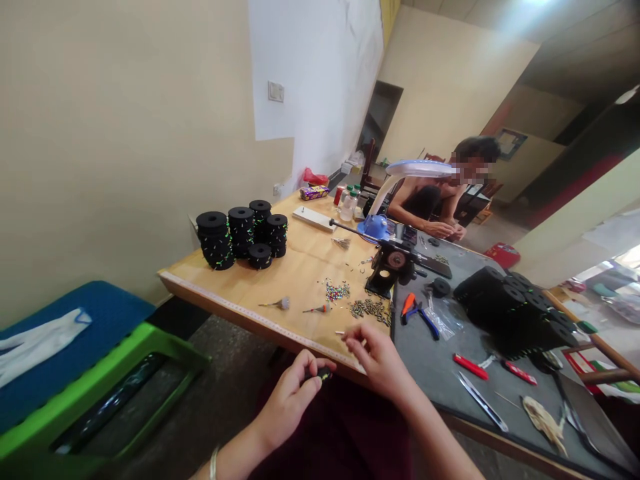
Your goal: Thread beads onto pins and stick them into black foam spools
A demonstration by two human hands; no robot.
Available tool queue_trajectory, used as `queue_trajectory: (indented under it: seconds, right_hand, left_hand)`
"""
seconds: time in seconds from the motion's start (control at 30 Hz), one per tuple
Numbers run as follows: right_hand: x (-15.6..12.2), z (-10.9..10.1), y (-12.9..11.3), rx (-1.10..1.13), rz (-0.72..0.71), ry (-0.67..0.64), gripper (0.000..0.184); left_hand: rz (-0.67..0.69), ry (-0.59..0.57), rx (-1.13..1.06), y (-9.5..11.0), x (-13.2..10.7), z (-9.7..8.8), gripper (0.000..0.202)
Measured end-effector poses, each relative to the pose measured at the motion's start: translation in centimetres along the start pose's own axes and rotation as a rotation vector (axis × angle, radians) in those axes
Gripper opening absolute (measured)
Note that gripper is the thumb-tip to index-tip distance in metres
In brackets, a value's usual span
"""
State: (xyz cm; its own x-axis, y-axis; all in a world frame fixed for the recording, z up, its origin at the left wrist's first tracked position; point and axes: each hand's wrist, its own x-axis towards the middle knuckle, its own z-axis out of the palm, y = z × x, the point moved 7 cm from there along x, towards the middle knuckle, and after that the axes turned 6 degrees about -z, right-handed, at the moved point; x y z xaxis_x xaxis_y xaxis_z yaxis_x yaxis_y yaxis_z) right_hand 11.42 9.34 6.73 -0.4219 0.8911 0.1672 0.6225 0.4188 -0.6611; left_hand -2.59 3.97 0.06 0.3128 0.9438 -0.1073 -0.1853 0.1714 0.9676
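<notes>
In front of the table's edge, my left hand (295,387) is closed around a small black foam spool (325,374) with a yellow-green bit on it; my fingers cover much of it. To its right, over the table edge, my right hand (373,353) has its fingers curled and pinched together. Whatever lies between those fingertips is too small to make out. A short pale stick (340,333) shows by them. Just beyond lie small metal pieces (370,310), colourful beads (336,291) and two small floats, one orange-tipped (324,309) and one grey (284,304).
Stacked black spools (215,240) stand at the left, more (510,307) at the right. A black clamp device (393,263), a blue-based lamp (375,227), pliers (423,317), red knives (470,366) and tweezers (483,400) occupy the table. Another person (435,200) sits opposite. A green stool (150,347) stands left.
</notes>
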Motion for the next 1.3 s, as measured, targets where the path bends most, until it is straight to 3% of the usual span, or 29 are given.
queue_trajectory:
  seconds: [0.1, 0.23, 0.47, 1.3]
  right_hand:
    - [-4.1, 1.6, -1.0, 0.391, 0.068, 0.047, 0.02]
    - [-6.1, 2.7, -1.2, 0.548, 0.118, 0.151, 0.022]
    - [-6.6, 2.2, -0.8, 0.566, 0.104, 0.213, 0.019]
    - [-6.4, 1.4, -1.3, 0.402, 0.072, 0.146, 0.014]
  left_hand:
    - [0.08, 0.024, 0.116, 0.6, -0.1, 0.7, 0.012]
    - [0.153, 0.049, 0.233, 1.2, -0.4, 1.9, 0.012]
    - [0.205, 0.064, 0.374, 1.9, -0.6, 2.9, 0.011]
    - [0.184, 0.015, 0.419, 2.3, -0.7, 3.5, 0.013]
